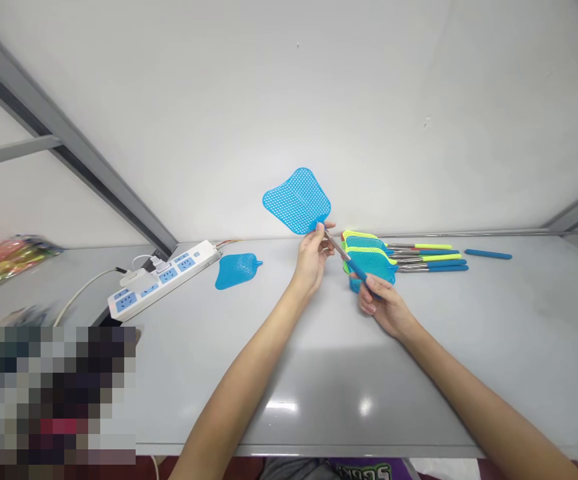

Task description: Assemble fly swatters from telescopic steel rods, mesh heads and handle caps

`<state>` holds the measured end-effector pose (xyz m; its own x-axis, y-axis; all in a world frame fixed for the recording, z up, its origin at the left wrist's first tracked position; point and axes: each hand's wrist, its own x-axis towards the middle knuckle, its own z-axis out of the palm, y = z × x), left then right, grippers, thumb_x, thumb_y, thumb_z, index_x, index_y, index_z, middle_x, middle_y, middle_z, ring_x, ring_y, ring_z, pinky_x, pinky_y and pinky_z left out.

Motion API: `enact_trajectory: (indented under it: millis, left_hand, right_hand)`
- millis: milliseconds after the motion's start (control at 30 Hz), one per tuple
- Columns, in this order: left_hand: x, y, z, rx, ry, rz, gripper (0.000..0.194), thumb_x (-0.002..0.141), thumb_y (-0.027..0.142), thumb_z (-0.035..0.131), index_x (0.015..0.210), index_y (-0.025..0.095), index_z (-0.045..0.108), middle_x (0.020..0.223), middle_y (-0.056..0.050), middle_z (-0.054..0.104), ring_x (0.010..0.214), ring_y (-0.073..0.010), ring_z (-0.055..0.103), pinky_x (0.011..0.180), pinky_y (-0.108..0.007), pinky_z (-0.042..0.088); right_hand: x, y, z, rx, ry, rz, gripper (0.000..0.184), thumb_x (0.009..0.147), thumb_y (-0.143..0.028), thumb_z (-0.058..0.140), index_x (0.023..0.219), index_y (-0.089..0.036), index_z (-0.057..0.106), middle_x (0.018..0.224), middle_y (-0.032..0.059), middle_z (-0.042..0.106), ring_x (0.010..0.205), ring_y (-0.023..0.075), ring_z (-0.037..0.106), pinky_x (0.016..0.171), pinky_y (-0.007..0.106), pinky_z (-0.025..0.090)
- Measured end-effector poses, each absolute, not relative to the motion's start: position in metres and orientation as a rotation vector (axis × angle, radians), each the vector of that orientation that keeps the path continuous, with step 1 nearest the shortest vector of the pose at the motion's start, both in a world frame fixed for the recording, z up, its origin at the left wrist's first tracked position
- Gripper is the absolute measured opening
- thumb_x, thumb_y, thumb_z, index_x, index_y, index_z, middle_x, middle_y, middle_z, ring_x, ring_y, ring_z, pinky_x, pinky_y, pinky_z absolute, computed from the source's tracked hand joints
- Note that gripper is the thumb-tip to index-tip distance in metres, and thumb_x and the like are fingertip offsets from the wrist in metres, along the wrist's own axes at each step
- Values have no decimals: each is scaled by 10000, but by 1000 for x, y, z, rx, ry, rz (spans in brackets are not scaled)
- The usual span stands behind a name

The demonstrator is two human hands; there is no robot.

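Above the middle of the table I hold a blue fly swatter [297,201] with a metal shaft and a blue grip, its meshed head tilted up to the left. The fingers of my left hand [313,252] pinch the neck where the head meets the shaft. My right hand [383,303] is closed around the blue grip at the other end. Just behind my right hand lies a stack of fly swatters [371,257] with blue and yellow-green heads, handles pointing right. To the left, a loose blue swatter head [237,271] without a shaft rests on the table.
A white power strip [166,280] with plugs and cables lies at the left. Right of the stack is a separate blue handle [489,254]. A long metal rod [469,234] runs along the wall. Bagged colourful items [6,263] sit at far left; a pixelated patch covers the lower left.
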<state>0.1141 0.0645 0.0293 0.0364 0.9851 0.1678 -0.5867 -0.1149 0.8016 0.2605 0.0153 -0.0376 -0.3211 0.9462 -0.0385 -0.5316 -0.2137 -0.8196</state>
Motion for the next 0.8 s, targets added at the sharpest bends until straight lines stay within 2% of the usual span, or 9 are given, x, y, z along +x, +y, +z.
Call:
enact_trajectory:
  millis: [133, 367, 633, 800]
  left_hand:
    - [114, 65, 29, 806, 640, 1495, 232, 751, 333, 512, 850, 143, 600, 648, 17, 483, 557, -45, 471, 545, -163, 368]
    - [131, 55, 18, 728, 683, 1367, 246, 745, 338, 515, 891, 154, 589, 878, -26, 574, 545, -34, 491, 523, -168, 376]
    - [149, 46, 1, 694, 852, 1161, 289, 759, 386, 475, 864, 140, 586, 779, -24, 574, 495, -43, 501, 449, -160, 354]
    - [149, 48, -2, 688, 849, 1136, 216, 747, 342, 490, 807, 140, 539, 739, -17, 561, 488, -55, 507, 439, -167, 361]
  right_hand:
    - [276, 27, -36, -700, -769, 1640, 232, 713, -232, 566, 939, -183, 557, 638, -17, 490, 444, 34, 389, 370, 161, 303]
    - [293, 36, -31, -636, -573, 1564, 196, 702, -240, 593, 892, -220, 552, 641, -43, 457, 530, 31, 418, 416, 113, 374]
    - [301, 41, -29, -658, -587, 1518, 202, 733, -269, 567, 926, -208, 576, 646, -35, 452, 582, 43, 456, 461, 144, 389]
    - [321, 50, -31, -680, -526, 1392, 190, 737, -314, 552, 870, -186, 595, 688, -12, 490, 636, 64, 493, 548, 181, 429]
